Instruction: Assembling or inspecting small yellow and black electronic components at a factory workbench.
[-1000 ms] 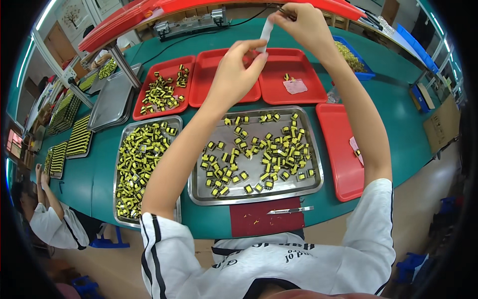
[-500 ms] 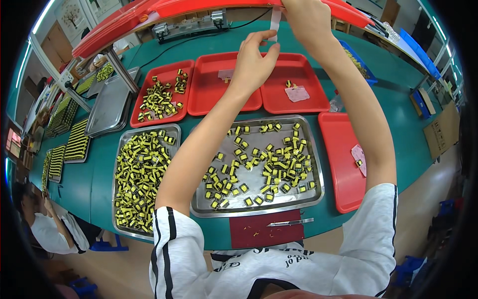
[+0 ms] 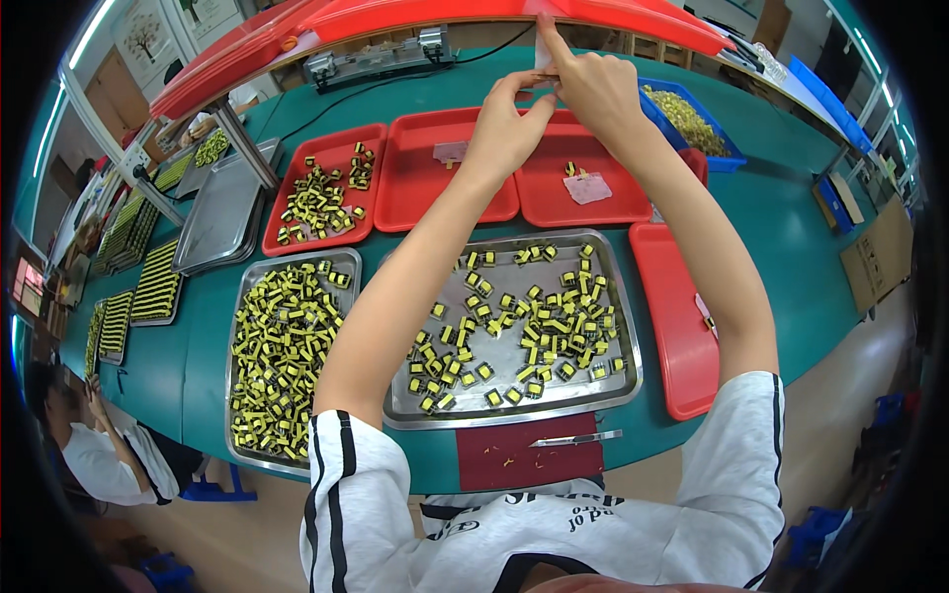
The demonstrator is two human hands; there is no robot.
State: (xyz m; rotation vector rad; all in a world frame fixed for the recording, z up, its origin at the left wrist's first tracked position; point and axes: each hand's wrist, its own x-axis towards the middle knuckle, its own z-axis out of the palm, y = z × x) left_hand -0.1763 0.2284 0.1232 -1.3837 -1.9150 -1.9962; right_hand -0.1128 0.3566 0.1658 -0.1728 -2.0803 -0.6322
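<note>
White strip [image 3: 542, 53] points lengthwise up (nearly vertical) toward the shelf [image 3: 474, 20]

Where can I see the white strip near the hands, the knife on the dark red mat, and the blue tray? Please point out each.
White strip [image 3: 542, 52]: head view, middle of its visible part.
Knife [image 3: 577, 438]: head view, middle of its length.
Blue tray [image 3: 727, 165]: head view, its near wall.

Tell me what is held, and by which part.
A white strip: the left hand seems to pinch its lower end, grip partly hidden; the right hand has its index finger at the upper end.
</note>
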